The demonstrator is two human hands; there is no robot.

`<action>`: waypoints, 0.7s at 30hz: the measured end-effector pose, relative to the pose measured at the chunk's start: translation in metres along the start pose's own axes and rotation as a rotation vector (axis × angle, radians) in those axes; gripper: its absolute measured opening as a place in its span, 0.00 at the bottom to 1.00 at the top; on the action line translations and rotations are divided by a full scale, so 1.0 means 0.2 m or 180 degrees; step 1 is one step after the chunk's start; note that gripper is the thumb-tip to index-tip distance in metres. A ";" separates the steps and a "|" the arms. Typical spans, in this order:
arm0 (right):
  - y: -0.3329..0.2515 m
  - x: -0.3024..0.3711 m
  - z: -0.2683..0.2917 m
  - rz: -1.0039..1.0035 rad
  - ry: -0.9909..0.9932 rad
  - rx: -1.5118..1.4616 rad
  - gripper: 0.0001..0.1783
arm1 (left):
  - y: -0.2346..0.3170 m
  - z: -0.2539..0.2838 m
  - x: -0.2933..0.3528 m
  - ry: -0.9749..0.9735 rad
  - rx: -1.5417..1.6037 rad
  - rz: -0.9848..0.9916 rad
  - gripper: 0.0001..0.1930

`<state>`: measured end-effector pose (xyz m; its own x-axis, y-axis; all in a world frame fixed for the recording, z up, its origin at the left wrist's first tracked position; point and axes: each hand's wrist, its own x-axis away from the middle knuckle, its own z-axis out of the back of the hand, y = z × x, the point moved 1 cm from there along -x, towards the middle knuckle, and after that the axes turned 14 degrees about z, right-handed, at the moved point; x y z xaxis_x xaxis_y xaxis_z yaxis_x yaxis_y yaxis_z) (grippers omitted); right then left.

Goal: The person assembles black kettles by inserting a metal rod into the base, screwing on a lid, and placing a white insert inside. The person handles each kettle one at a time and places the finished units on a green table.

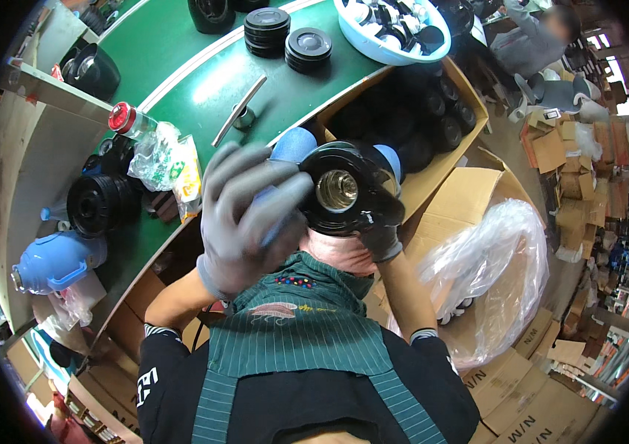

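A glossy black vacuum jug (365,181) faces me mouth up in front of my chest, its shiny silver liner showing inside the round opening. My right hand (382,241), in a grey glove, grips it from the lower right; most of the fingers are behind it. At the jug's left side is my gloved left hand (244,214), smeared by motion, with a bit of blue showing among its fingers. I cannot tell whether it holds anything. Rounded blue shapes (294,145) stick out behind the jug; what they belong to is hidden.
A metal T-shaped tool (240,115) and stacked black lids (308,50) stand on the green bench (189,126). A blue basin (396,55) holds small parts. Cartons (462,196) stand at right, one lined with clear plastic (496,274). A blue jug (59,260) lies left.
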<state>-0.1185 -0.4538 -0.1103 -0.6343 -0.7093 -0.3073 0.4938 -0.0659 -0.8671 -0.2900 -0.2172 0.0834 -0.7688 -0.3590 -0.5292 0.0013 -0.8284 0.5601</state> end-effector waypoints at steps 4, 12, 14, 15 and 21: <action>-0.06 0.06 -0.13 0.0054 0.0889 -0.0433 0.36 | 0.13 -0.04 0.01 -0.0099 -0.0234 0.0135 0.30; -0.21 0.04 -0.16 -0.0167 0.0293 -0.1287 0.42 | 0.07 -0.07 -0.08 0.0597 -0.0047 -0.0355 0.30; -0.26 0.00 -0.13 -0.0065 0.0035 -0.1816 0.35 | 0.08 -0.05 -0.09 0.0553 0.0007 -0.0473 0.28; -0.28 -0.01 -0.11 -0.0034 -0.0093 -0.2066 0.32 | 0.08 -0.04 -0.10 0.0431 -0.0003 -0.0498 0.26; -0.27 0.11 -0.23 -0.1965 0.1003 -0.4625 0.36 | 0.07 -0.03 -0.09 0.0335 0.0105 -0.0730 0.23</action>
<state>-0.1863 -0.4340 -0.0890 -0.6945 -0.6504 0.3077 -0.7091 0.5461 -0.4461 -0.2726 -0.2253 0.0957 -0.6758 -0.2075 -0.7073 -0.1877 -0.8795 0.4373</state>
